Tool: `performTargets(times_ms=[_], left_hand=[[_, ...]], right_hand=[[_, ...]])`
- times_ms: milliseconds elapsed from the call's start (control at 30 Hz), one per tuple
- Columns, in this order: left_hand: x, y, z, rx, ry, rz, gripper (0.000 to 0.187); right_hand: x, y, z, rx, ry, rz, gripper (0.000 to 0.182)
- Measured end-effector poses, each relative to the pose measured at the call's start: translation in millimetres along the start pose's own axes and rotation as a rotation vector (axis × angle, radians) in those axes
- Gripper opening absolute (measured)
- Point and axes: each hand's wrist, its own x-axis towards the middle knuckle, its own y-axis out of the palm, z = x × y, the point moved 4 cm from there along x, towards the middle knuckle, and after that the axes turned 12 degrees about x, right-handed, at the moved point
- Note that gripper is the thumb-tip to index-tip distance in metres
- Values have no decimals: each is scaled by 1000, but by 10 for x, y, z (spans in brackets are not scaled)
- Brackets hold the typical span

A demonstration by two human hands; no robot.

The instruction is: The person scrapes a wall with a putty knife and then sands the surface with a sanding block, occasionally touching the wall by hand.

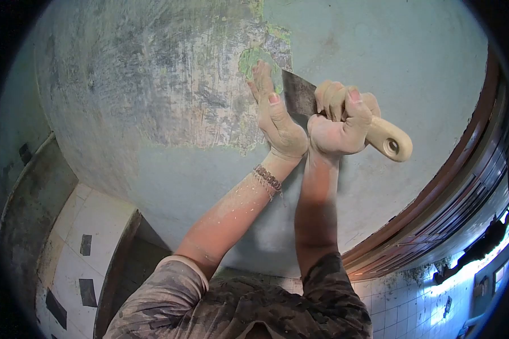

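Note:
My right hand (342, 116) is wrapped round a putty knife with a pale handle (391, 141). Its wide, dark metal blade (298, 95) points left at the painted wall (390, 62). Dust covers both hands. My left hand (278, 121) lies with its fingers stretched out along the wall, beside the blade's edge, and the heels of the two hands come close together. Just above the left fingertips is a light green patch (253, 59), on the border between the scraped area (181, 85) and the blue-green paint.
A tiled ledge (87, 226) with dark rectangular pieces (88, 292) on it runs at the lower left. Brown window or door bars (430, 223) curve along the right side. White tiles (390, 308) and bright light lie beyond them at the lower right.

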Motion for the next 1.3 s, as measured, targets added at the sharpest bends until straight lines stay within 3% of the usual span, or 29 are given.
performTargets(times_ms=[133, 267, 600, 700, 767, 900, 967, 1000, 1167, 1233, 1267, 1300], left_hand=[[-68, 3, -3, -30, -6, -10, 57], [-95, -6, 32, -15, -3, 5, 58], [-180, -155, 44, 23, 45, 141, 60], [-144, -242, 47, 17, 61, 191, 61], [-155, -299, 26, 81, 136, 215, 61], [-116, -352, 137, 131, 111, 170, 61], [-104, -355, 174, 143, 106, 160, 62], [-107, -358, 179, 135, 98, 166, 62], [-88, -329, 187, 132, 124, 166, 62], [-76, -296, 187, 125, 120, 179, 63], [-95, -300, 176, 128, 117, 198, 63], [-93, -299, 159, 122, 110, 202, 63]], right_hand=[[96, -89, 92, 246, 5, 9, 34], [-34, -27, 25, 25, 13, -3, 36], [-165, -48, -146, -43, 74, -81, 45], [-184, -84, -275, -119, 97, 50, 50], [-179, -148, -275, 105, 70, 106, 54], [-87, -149, -94, 259, -21, 34, 56], [-172, -36, -220, -314, -105, -5, 59], [-191, -85, -207, -181, 43, -70, 59], [-172, -178, -145, 18, 47, -159, 57], [-221, -42, -187, -679, -267, 91, 55], [-257, -189, -250, -101, 97, -191, 53], [-260, -200, -226, -110, 97, -192, 53]])
